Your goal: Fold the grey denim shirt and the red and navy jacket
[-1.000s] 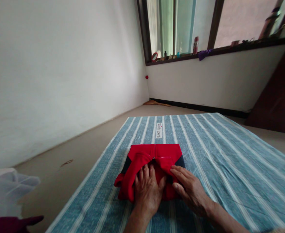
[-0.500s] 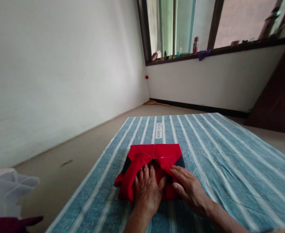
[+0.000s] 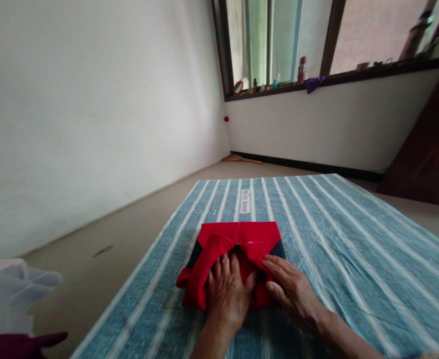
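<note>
A folded red garment (image 3: 257, 232) with dark blue side panels and a zip lies on the blue-and-white striped cloth (image 3: 302, 219) covering a table. My left hand (image 3: 227, 289) rests palm down inside the garment's collar opening, fingers spread and pointing away from me. On the right edge of the collar lies my right hand (image 3: 292, 289), its fingers stretched out over the red fabric and its thumb a little apart. Neither hand grips the fabric.
A "With love" label (image 3: 245, 201) is on the cloth beyond the garment. White translucent material (image 3: 13, 294) and a dark red item (image 3: 21, 345) are at the lower left. Bottles, a round mirror (image 3: 238, 88) and a purple cloth (image 3: 314, 85) line the windowsill.
</note>
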A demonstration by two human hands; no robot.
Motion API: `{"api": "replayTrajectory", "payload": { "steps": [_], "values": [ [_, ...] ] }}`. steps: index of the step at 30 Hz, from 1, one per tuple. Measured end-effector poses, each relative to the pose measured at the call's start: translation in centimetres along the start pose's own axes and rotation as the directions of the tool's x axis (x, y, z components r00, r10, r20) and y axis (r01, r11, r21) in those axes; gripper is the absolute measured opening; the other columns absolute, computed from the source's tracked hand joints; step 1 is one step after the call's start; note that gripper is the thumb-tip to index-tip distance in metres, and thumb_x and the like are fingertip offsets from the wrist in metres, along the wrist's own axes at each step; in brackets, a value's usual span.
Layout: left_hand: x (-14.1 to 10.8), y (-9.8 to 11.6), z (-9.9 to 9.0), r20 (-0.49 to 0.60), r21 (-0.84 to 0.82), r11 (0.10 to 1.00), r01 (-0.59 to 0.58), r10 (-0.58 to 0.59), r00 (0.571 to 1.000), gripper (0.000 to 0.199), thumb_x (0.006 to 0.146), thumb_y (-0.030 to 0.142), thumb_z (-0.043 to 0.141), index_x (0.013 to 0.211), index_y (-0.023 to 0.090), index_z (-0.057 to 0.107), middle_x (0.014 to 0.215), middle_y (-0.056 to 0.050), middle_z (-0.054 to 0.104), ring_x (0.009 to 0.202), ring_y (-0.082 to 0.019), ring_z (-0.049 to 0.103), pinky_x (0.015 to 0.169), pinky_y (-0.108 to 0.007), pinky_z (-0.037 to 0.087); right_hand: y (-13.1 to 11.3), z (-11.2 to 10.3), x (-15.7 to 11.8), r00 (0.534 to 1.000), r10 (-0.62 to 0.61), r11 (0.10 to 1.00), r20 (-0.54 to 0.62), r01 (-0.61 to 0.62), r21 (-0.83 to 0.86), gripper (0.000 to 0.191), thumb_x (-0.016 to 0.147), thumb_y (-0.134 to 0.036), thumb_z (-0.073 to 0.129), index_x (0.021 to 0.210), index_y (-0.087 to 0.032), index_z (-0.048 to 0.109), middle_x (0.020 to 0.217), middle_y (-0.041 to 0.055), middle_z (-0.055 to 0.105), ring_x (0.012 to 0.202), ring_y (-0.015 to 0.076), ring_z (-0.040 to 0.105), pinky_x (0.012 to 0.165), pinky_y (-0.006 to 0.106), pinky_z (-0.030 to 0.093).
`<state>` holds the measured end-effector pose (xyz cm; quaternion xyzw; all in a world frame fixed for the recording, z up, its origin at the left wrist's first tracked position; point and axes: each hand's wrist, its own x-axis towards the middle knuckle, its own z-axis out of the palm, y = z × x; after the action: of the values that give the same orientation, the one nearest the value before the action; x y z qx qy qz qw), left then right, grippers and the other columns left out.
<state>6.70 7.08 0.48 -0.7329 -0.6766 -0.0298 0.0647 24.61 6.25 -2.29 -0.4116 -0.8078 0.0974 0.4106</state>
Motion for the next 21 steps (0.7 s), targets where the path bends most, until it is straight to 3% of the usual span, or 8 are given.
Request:
{"api": "replayTrajectory", "payload": {
  "steps": [9, 21],
  "values": [
    [0.21, 0.29, -0.61, 0.069, 0.009, 1.000, 0.011, -0.012, 0.998, 0.060, 0.093, 0.046, 0.042, 0.139, 0.007, 0.042, 0.143, -0.019, 0.042, 0.132, -0.035, 0.036, 0.107, -0.050, 0.027, 0.06, 0.03, 0.10, 1.000, 0.006, 1.000, 0.017, -0.006, -0.011, 0.043, 0.096, -0.041, 0.040, 0.129, -0.017, 0.051, 0.125, 0.0131, 0.059, 0.118, 0.0229, 0.054, 0.098, 0.040, 0.047],
    [0.13, 0.26, -0.84, 0.066, 0.025, 1.000, 0.003, -0.005, 0.998, 0.061, 0.094, 0.047, 0.040, 0.140, 0.008, 0.040, 0.144, -0.018, 0.041, 0.133, -0.034, 0.035, 0.107, -0.049, 0.028, 0.05, 0.02, 0.11, 1.000, 0.008, 1.000, 0.013, -0.008, -0.011, 0.042, 0.096, -0.041, 0.041, 0.130, -0.017, 0.052, 0.126, 0.0127, 0.059, 0.118, 0.0226, 0.054, 0.099, 0.039, 0.047]
  ]
}}
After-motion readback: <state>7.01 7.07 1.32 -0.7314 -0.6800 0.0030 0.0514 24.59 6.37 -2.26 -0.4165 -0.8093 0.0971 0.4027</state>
